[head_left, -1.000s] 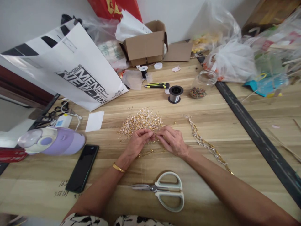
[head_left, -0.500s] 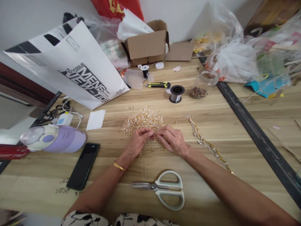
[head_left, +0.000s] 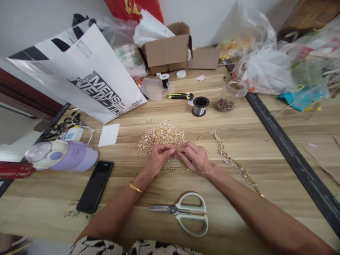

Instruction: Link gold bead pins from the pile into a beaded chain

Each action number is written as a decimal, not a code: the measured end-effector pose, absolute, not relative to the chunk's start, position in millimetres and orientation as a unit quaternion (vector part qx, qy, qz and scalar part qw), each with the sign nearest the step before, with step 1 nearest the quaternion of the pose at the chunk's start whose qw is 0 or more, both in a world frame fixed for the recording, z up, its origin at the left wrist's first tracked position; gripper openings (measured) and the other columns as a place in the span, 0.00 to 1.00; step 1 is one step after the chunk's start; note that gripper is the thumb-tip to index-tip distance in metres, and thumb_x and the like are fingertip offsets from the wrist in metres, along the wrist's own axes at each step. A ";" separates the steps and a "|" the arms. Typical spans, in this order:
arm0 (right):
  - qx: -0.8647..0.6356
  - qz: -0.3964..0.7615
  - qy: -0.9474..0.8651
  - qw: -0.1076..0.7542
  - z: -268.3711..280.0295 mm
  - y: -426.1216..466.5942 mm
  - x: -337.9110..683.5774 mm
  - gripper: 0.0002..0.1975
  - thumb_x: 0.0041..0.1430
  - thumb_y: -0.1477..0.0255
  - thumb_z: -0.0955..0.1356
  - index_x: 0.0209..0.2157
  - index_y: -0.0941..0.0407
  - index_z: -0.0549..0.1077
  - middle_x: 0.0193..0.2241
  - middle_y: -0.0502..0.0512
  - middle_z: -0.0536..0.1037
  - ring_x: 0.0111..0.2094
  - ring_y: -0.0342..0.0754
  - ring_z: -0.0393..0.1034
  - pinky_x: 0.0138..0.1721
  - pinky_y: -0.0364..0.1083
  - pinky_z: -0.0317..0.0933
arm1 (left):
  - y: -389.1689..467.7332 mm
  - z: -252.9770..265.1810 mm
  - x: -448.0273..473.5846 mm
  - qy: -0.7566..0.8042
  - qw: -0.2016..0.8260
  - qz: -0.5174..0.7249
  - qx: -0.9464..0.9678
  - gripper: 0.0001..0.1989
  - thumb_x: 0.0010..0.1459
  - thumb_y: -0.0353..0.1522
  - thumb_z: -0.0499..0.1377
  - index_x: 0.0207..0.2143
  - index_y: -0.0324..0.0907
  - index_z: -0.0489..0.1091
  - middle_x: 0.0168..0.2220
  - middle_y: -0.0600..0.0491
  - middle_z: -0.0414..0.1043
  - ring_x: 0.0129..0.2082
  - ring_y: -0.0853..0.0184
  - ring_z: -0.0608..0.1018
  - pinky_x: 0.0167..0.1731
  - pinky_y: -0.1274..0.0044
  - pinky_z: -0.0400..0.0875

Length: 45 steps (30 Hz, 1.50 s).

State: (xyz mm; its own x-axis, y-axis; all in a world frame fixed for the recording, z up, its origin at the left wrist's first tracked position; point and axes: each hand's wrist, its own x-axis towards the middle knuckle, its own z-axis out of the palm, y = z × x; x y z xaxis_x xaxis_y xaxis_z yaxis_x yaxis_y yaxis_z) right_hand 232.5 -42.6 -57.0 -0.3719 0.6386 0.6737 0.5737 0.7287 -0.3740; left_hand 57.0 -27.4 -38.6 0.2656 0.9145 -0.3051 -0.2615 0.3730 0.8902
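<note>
Looks down on a wooden tabletop (head_left: 127, 219), with a loose heap of tiny gold and clear pieces (head_left: 159, 135) near the middle and, just nearer than the fingertips, a thin gold strand (head_left: 172, 169). To judge by looks, nearly weightless, hard, smooth and apt to slip or scatter as single pieces; best picked up one at a time, by an edge, between thumb and forefinger. Probably limp and delicate as a strand; better lifted near an end than tugged.

Reaches in from the near left with the left hand (head_left: 158, 159) and from the near right with the right hand (head_left: 196, 158), wrists low over the tabletop, meeting at the near right edge of the heap. Curls the fingers of both inward, thumb against forefinger in a close pinch, tips almost touching; cannot make out anything gripped there.

Includes, nearby, scissors (head_left: 173, 210) on the near side, a bundle of strands (head_left: 233, 161) to the right, a phone (head_left: 95, 186) to the left.
</note>
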 end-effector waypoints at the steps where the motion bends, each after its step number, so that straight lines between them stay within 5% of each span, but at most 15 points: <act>1: -0.367 0.044 -0.827 0.423 -57.3 -42.5 232.6 0.04 0.64 0.75 0.63 0.38 0.57 0.69 0.33 0.56 0.75 0.33 0.44 0.70 0.32 0.42 0.63 | -27.3 -38.5 57.0 0.439 0.698 0.418 0.381 0.11 0.40 0.34 0.71 0.26 0.37 0.76 0.24 0.55 0.76 0.25 0.72 0.75 0.34 0.78 0.71; 45: -0.374 0.065 -0.841 0.385 -62.1 -40.9 233.5 0.08 0.65 0.73 0.62 0.41 0.57 0.71 0.36 0.57 0.75 0.34 0.44 0.71 0.34 0.42 0.64 | -25.3 -25.0 48.2 0.469 0.543 0.389 0.578 0.08 0.47 0.34 0.67 0.27 0.38 0.76 0.27 0.52 0.76 0.28 0.68 0.74 0.32 0.78 0.68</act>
